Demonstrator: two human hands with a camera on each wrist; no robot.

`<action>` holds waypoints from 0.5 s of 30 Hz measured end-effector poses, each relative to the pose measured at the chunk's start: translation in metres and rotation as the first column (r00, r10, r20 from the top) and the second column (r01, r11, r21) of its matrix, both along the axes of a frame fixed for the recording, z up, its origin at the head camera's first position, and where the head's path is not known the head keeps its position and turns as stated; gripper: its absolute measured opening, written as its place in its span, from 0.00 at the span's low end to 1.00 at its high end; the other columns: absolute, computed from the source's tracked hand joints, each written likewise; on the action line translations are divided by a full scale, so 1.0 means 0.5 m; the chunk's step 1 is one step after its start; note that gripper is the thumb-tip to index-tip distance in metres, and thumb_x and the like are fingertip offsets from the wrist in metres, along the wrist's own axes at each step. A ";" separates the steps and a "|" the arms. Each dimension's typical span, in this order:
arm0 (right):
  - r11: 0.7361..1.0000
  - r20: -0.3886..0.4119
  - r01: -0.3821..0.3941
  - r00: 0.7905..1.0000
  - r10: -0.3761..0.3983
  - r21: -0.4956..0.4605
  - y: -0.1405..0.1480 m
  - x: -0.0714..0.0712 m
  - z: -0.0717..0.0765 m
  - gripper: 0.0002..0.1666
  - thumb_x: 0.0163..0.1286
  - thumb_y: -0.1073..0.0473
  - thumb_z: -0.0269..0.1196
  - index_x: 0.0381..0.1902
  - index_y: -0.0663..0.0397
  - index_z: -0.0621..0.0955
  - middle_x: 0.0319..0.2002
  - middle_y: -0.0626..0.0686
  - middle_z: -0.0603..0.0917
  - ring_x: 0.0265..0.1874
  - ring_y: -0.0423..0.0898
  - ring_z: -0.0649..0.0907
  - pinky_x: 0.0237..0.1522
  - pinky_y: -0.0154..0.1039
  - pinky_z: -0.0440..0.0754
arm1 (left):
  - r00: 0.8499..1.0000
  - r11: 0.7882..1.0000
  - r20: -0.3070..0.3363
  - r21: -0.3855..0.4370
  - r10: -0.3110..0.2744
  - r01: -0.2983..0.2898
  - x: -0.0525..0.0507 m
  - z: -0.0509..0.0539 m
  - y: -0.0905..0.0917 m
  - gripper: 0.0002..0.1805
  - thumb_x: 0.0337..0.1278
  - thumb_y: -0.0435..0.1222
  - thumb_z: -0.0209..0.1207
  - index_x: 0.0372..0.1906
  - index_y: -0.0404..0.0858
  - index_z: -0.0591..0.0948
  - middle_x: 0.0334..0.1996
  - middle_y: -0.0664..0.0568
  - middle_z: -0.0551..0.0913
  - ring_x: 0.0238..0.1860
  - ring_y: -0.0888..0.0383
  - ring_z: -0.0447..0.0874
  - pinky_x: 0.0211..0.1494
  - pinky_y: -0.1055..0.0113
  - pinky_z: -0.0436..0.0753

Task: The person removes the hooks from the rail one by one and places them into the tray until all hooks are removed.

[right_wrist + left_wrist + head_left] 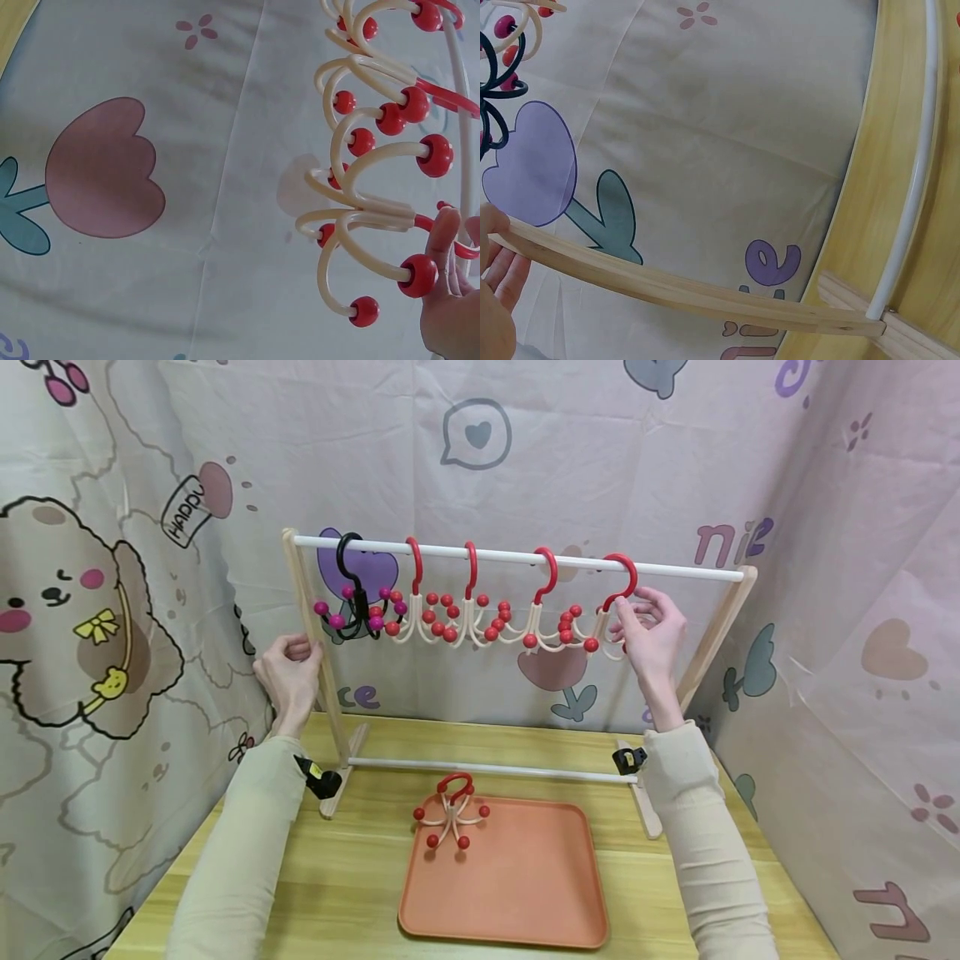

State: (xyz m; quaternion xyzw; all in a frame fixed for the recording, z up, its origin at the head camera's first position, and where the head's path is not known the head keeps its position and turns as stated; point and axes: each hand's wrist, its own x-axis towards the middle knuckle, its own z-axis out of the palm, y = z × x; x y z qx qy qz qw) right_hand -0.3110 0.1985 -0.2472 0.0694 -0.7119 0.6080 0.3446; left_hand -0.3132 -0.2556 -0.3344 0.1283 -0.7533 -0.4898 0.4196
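My right hand [654,631] pinches the red hook of the rightmost hanger [632,578], which hangs over the white top rail [675,570]. This hanger has curved cream arms tipped with red balls. In the left wrist view, thumb and fingers of my left hand [496,300] hold the rack's left wooden post [630,281] from both sides. Three similar red-hooked hangers [537,610] hang further left, along with a black hanger [361,606] with magenta balls at the far left. One more red-hooked hanger [452,810] lies on the orange tray [525,877].
The wooden rack's right post [716,631] slants down to a foot [647,810] on the table [345,877]. A white lower bar [487,768] runs between the posts behind the tray. Printed curtains [480,485] surround the table's back and sides.
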 end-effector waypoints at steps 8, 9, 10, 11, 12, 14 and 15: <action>0.997 -0.001 -0.041 0.999 0.041 -0.063 -0.004 -0.011 0.005 0.23 0.69 0.56 0.66 0.57 0.64 0.78 0.33 0.47 0.83 0.20 0.37 0.84 0.27 0.27 0.82 | 1.000 1.000 -0.022 -0.010 -0.016 0.016 0.001 -0.003 -0.001 0.14 0.62 0.36 0.64 0.48 0.31 0.85 0.44 0.33 0.88 0.54 0.49 0.76 0.68 0.56 0.57; 0.996 0.002 -0.044 0.999 0.044 -0.072 -0.004 -0.012 0.006 0.23 0.69 0.56 0.66 0.56 0.64 0.79 0.33 0.47 0.83 0.20 0.37 0.84 0.27 0.27 0.82 | 0.999 1.000 -0.027 -0.012 -0.018 0.018 0.001 -0.003 -0.002 0.14 0.62 0.36 0.64 0.48 0.30 0.85 0.44 0.32 0.88 0.55 0.46 0.76 0.68 0.56 0.57; 0.996 0.002 -0.045 0.999 0.045 -0.077 -0.005 -0.012 0.006 0.22 0.69 0.56 0.67 0.56 0.63 0.79 0.33 0.47 0.84 0.20 0.38 0.84 0.27 0.26 0.82 | 0.999 1.000 -0.028 -0.012 -0.018 0.018 0.001 -0.002 -0.002 0.14 0.62 0.36 0.64 0.48 0.30 0.85 0.44 0.32 0.88 0.56 0.46 0.77 0.68 0.56 0.57; 0.995 0.000 -0.049 0.999 0.049 -0.083 -0.007 -0.012 0.007 0.21 0.69 0.56 0.67 0.55 0.63 0.80 0.33 0.48 0.84 0.20 0.38 0.84 0.27 0.26 0.82 | 0.999 1.000 -0.031 -0.013 -0.018 0.018 0.000 -0.003 -0.002 0.14 0.62 0.36 0.64 0.48 0.30 0.85 0.44 0.32 0.88 0.56 0.45 0.77 0.69 0.56 0.57; 0.995 0.000 -0.051 0.999 0.051 -0.083 -0.007 -0.012 0.008 0.21 0.69 0.56 0.67 0.54 0.63 0.80 0.33 0.49 0.84 0.20 0.39 0.84 0.27 0.26 0.82 | 0.999 1.000 -0.032 -0.013 -0.018 0.018 0.000 -0.002 -0.002 0.14 0.62 0.36 0.64 0.48 0.30 0.85 0.44 0.32 0.88 0.56 0.45 0.77 0.69 0.56 0.57; 0.995 -0.001 -0.048 0.999 0.048 -0.088 -0.008 -0.014 0.008 0.18 0.69 0.57 0.67 0.52 0.61 0.81 0.33 0.49 0.84 0.20 0.39 0.84 0.27 0.26 0.82 | 0.999 1.000 -0.034 -0.014 -0.019 0.019 0.000 -0.002 -0.003 0.14 0.62 0.35 0.64 0.48 0.30 0.85 0.44 0.32 0.88 0.56 0.45 0.77 0.69 0.56 0.57; 0.995 -0.001 -0.047 0.999 0.048 -0.090 -0.008 -0.015 0.009 0.17 0.69 0.57 0.67 0.51 0.59 0.81 0.33 0.48 0.84 0.20 0.39 0.84 0.27 0.26 0.82 | 0.999 1.000 -0.035 -0.015 -0.019 0.019 0.000 -0.002 -0.003 0.14 0.62 0.35 0.64 0.48 0.30 0.85 0.44 0.32 0.88 0.56 0.45 0.77 0.69 0.56 0.57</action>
